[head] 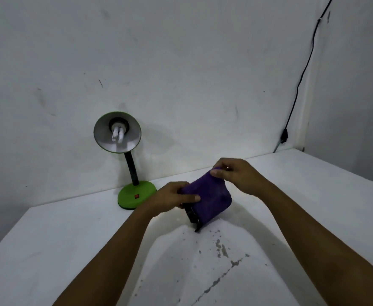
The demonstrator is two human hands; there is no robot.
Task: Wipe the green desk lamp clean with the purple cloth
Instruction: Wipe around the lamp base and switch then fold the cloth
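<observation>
Green desk lamp [123, 160]: upright at the back of the white desk [48, 239] against the wall, round green base with a small red switch, black neck, green shade tilted toward the camera (white inside, white bulb showing). Purple cloth [207, 199]: folded, soft, held above the desk just right of the lamp base, a dark strip showing at its lower edge. Left hand [172, 198] grips the cloth's left side, thumb on top; right hand [238, 175] pinches its upper corner.
</observation>
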